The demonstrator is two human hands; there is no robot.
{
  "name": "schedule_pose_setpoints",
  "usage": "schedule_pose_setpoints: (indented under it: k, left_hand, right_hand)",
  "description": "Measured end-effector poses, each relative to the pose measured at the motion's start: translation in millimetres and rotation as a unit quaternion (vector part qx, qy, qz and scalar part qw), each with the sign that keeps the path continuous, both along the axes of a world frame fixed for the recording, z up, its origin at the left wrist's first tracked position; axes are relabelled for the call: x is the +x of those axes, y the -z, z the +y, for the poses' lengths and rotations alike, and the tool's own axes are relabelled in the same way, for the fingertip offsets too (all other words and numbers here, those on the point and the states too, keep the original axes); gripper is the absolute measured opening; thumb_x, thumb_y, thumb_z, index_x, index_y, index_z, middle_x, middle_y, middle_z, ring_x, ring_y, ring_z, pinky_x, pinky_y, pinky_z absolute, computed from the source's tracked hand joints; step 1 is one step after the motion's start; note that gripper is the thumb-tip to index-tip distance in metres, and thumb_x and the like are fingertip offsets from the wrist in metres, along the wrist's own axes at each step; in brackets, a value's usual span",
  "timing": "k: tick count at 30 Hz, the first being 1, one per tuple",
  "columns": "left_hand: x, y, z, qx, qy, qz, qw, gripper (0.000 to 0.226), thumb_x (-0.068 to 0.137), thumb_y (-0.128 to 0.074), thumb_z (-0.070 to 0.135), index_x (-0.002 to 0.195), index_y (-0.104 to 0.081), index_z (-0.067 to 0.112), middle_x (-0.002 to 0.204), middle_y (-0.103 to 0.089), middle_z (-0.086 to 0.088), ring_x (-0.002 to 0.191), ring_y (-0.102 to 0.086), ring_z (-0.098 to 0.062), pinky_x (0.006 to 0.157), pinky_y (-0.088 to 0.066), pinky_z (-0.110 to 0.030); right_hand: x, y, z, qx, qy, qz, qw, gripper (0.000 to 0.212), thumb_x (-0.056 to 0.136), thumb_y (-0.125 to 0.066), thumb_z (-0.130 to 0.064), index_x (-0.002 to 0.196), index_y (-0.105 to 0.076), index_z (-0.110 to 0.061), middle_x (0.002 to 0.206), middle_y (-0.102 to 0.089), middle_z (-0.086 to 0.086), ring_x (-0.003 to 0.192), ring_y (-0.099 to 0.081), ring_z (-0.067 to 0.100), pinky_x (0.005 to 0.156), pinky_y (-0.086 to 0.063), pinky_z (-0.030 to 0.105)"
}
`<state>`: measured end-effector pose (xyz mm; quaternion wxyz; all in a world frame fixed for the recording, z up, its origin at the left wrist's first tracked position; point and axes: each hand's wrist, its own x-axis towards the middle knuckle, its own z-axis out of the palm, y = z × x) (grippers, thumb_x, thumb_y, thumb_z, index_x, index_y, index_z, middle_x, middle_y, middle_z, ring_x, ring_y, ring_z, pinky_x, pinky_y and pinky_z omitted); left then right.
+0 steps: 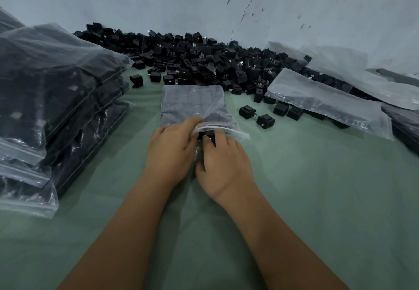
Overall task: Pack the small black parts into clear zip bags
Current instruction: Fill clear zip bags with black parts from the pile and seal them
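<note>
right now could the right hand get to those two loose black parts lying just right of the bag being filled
Probably yes. The two loose parts lie on bare green cloth just beyond the right hand with nothing between, but that hand first has to release the part it holds at the bag mouth.

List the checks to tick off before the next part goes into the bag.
1. Bag mouth held open: left hand lifts the flap of the bag: ok.
2. Part in hand: right hand holds a black part at the mouth: ok.
3. Room left in the bag: cannot tell.
4. More parts within reach: pile lies just behind the bag: ok.
5. Zip strip free of parts: cannot tell.
</note>
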<state>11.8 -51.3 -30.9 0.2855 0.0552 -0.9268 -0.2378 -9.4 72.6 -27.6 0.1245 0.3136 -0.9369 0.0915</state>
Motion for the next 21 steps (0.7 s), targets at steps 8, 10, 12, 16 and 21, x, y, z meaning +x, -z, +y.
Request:
schedule_pose_setpoints:
  k: [8, 10, 12, 16, 21]
  left_hand:
    - [4.5, -5.5, 0.1, -0.007, -0.06, 0.087, 0.994, 0.028, 0.083, -0.059, 0.027, 0.107, -0.071, 0.018, 0.098, -0.072, 0.001, 0.098, -0.063, -0.023, 0.09, -0.03, -0.029]
    - [5.6, -7.1, 0.4, -0.02, -0.06, 0.101, 0.993, 0.017, 0.078, -0.06, 0.024, 0.088, -0.073, 0.017, 0.089, -0.071, 0.003, 0.091, -0.063, -0.023, 0.085, -0.033, -0.032]
    - [6.8, -7.2, 0.8, -0.034, -0.053, 0.103, 0.993, 0.011, 0.076, -0.061, 0.021, 0.078, -0.07, 0.015, 0.082, -0.069, 0.003, 0.083, -0.062, -0.023, 0.08, -0.036, -0.035]
    - [8.0, -7.4, 0.4, -0.042, -0.034, 0.1, 0.994, 0.012, 0.074, -0.06, 0.019, 0.075, -0.07, 0.014, 0.077, -0.068, 0.002, 0.075, -0.062, -0.023, 0.074, -0.042, -0.037]
    - [7.0, -6.9, 0.8, -0.06, -0.029, 0.05, 0.997, 0.013, 0.075, -0.065, 0.016, 0.087, -0.071, 0.015, 0.086, -0.069, 0.001, 0.085, -0.062, -0.024, 0.08, -0.04, -0.036]
  right_hand:
    - [3.7, 0.3, -0.6, -0.022, 0.042, -0.008, 0.999, 0.033, 0.091, -0.044, -0.039, 0.118, -0.054, -0.024, 0.12, -0.045, 0.008, 0.112, -0.041, 0.025, 0.094, -0.033, 0.033]
    - [2.8, -0.1, 0.0, -0.022, 0.035, -0.007, 0.999, 0.035, 0.091, -0.044, -0.04, 0.121, -0.052, -0.024, 0.122, -0.047, 0.007, 0.113, -0.042, 0.024, 0.095, -0.032, 0.033]
    - [2.3, -0.2, 0.7, -0.026, 0.03, -0.01, 0.999, 0.037, 0.091, -0.044, -0.041, 0.123, -0.049, -0.023, 0.123, -0.05, 0.006, 0.113, -0.043, 0.024, 0.096, -0.031, 0.032]
    - [1.1, 0.9, 0.0, -0.027, 0.043, -0.017, 0.999, 0.043, 0.091, -0.045, -0.043, 0.128, -0.044, -0.021, 0.125, -0.051, 0.007, 0.116, -0.045, 0.025, 0.099, -0.031, 0.033]
    - [0.5, 2.4, -0.5, -0.045, 0.055, -0.02, 0.997, 0.042, 0.09, -0.045, -0.042, 0.127, -0.046, -0.022, 0.125, -0.047, 0.01, 0.117, -0.041, 0.026, 0.1, -0.03, 0.033]
